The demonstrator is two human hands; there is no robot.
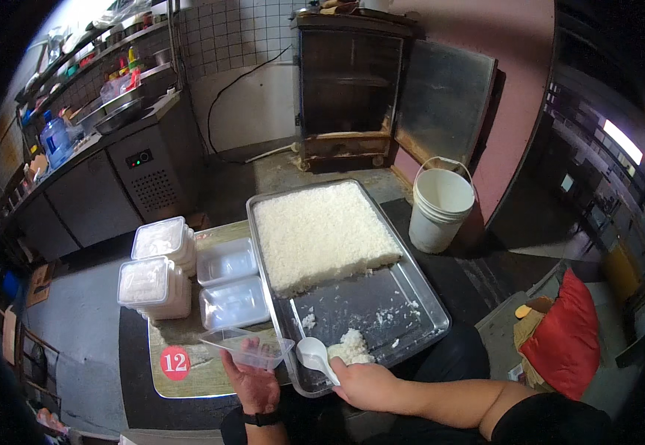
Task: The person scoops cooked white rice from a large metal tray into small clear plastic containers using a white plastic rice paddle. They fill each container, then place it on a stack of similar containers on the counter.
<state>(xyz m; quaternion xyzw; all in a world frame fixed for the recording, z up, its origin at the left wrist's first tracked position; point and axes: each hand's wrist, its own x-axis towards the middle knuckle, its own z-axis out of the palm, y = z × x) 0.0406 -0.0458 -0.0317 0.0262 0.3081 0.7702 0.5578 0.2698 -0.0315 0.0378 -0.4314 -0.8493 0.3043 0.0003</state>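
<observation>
My left hand (254, 384) holds up a clear plastic container (244, 342) from below, tilted beside the near left edge of a large metal tray (356, 317). The container looks bare inside. My right hand (367, 384) grips a white plastic rice spoon (312, 353) by its handle, the bowl over the tray's near corner. Just beyond the spoon lies a small heap of cooked rice (351, 346). A thick slab of white rice (322, 233) covers the tray's far half, its near side cut to a rough edge. Loose grains are scattered on the bare metal.
Two open plastic containers (235, 303) sit left of the tray, beside stacks of lidded, filled containers (144, 281). The table (189, 384) bears a red number sticker. Beyond the tray's right side stands a white bucket (439, 211). A red cushion (564, 339) lies at right.
</observation>
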